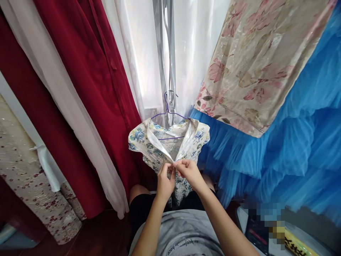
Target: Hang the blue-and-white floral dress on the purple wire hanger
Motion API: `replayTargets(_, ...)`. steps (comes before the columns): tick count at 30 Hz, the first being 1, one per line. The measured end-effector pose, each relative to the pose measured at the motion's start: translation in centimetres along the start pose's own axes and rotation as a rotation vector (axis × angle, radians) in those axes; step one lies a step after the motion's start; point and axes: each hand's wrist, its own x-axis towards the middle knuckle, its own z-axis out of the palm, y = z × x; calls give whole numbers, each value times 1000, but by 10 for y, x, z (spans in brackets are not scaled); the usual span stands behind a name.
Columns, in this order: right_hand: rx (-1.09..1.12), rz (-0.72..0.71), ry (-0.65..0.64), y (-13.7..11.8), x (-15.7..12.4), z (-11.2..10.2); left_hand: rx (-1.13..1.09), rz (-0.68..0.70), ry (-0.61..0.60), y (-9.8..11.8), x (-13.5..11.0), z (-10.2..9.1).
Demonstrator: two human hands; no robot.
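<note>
A small floral dress (149,142) in white, blue and green hangs on a purple wire hanger (167,113) from a metal rail pole (164,64). Its back opening gapes wide and shows the white lining. My left hand (165,181) and my right hand (188,172) meet at the bottom of that opening. Both are closed in a pinch on the two edges of the dress where they join.
A dark red dress (87,78) and a white sheer garment (55,92) hang at the left. A beige flowered garment (255,60) and a blue tulle skirt (298,142) hang at the right. White curtain (197,42) behind. Dark wooden floor (101,234) below.
</note>
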Motion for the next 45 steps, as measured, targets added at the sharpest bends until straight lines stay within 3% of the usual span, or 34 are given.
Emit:
replayTargets(3,-27,-51,15,-27,28,-2,42,17,-51,3,3,-6)
replayTargets(9,91,-57,68,-112,109,-4,117,-16,-252,17,6,-6)
replayTargets(12,138,-53,56,-136,125,-2,133,3,-359,18,10,-4)
replayTargets(14,113,-76,30,-138,124,-2,118,20,-388,20,23,-7)
replayTargets(16,61,-116,22,-134,118,-5,92,52,-324,27,49,-16)
replayTargets(20,-3,-171,26,-124,105,-11,85,203,24,60,128,-44)
replayTargets(24,-83,-256,-10,-122,105,-13,323,443,-84,88,191,-60)
replayTargets(26,-160,-317,2,-118,110,-11,395,525,-90,96,204,-59)
replayTargets(28,-231,-355,50,-107,115,-9,400,540,-18,99,210,-58)
replayTargets(31,-283,-326,73,-85,116,-5,264,437,177,92,220,-74)
replayTargets(34,-256,-312,50,-67,107,-4,55,246,386,67,236,-111)
replayTargets(36,-215,-311,42,-62,99,-4,-114,67,478,42,243,-137)
replayTargets(39,-183,-283,-9,-60,90,1,-519,-339,628,4,234,-160)
replayTargets(42,-138,-245,-57,-51,84,8,-759,-670,690,-26,202,-151)
replayTargets(45,-86,-185,8,-26,74,7,-810,-826,634,-45,162,-112)
